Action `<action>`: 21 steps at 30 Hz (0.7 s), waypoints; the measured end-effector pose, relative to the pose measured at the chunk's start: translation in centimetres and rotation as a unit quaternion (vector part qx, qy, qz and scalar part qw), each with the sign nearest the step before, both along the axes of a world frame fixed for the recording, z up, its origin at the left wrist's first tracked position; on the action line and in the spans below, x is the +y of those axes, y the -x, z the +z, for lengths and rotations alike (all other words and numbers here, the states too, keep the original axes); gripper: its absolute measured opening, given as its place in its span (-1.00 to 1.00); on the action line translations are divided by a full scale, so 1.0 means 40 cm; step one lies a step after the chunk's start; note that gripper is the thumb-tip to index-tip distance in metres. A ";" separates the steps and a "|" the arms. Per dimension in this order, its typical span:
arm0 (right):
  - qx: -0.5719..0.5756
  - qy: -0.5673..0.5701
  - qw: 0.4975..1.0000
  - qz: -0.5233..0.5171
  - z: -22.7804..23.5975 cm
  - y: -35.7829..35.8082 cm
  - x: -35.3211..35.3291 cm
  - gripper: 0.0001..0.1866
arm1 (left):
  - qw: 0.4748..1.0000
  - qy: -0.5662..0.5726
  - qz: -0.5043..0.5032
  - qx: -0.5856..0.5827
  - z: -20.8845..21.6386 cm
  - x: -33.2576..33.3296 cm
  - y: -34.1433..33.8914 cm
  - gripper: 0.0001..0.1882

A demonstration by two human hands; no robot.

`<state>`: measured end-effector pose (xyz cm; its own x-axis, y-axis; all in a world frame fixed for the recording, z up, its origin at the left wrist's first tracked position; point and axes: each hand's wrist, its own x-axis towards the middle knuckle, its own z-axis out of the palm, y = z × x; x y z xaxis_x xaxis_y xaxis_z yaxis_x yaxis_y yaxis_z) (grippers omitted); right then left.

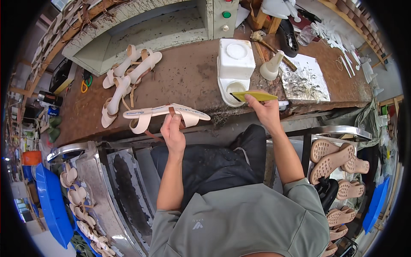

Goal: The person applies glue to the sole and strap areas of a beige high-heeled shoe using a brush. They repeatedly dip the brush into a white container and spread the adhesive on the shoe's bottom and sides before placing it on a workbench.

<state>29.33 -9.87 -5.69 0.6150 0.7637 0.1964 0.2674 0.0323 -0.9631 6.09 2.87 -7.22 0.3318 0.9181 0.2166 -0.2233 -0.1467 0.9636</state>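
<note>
My left hand (173,135) is closed on a cream sandal (147,112) with a brown strap, held on its side just over the table's front edge. Its sole side faces up and away from me. In my right hand (267,113) is a flat yellow-handled brush (259,95), pinched between thumb and fingers. The brush's dark tip is at the round cup of a white glue dispenser (236,60); whether it touches the inside cannot be made out. Several more cream sandals (143,66) lie in a group at the left of the table.
A white cone-topped bottle (270,66) stands right of the dispenser, beside a stained paper sheet (306,79). A grey metal machine (154,32) rises behind the table. Perforated tan soles (332,160) sit on a rack to my right, with sandals (77,195) on the left rack.
</note>
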 end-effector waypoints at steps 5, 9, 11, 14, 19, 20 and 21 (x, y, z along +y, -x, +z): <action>-0.132 0.047 0.990 0.000 -0.026 0.000 0.031 -0.86 | 0.981 0.124 -0.055 -0.139 -0.105 0.064 0.005 -0.61; -0.127 0.052 0.990 0.014 -0.034 -0.008 0.043 -0.87 | 0.984 0.125 -0.114 -0.055 -0.102 0.075 0.023 -0.65; -0.105 0.055 0.993 0.022 -0.023 -0.009 0.038 -0.88 | 0.983 0.134 -0.108 -0.059 -0.098 0.077 0.027 -0.65; -0.061 0.050 0.997 0.017 -0.024 -0.016 0.030 -0.87 | 0.984 0.136 -0.086 -0.075 -0.081 0.061 0.027 -0.65; 0.010 0.057 0.996 0.065 0.007 -0.019 0.024 -0.89 | 0.983 0.102 -0.112 -0.107 -0.007 0.002 0.041 -0.42; 0.092 0.048 0.992 0.076 0.027 -0.015 0.013 -0.90 | 0.980 0.106 -0.111 -0.123 0.005 -0.015 0.041 -0.40; 0.152 0.009 0.987 0.051 0.042 0.004 0.008 -0.88 | 0.977 0.110 -0.123 -0.134 0.026 -0.033 0.042 -0.39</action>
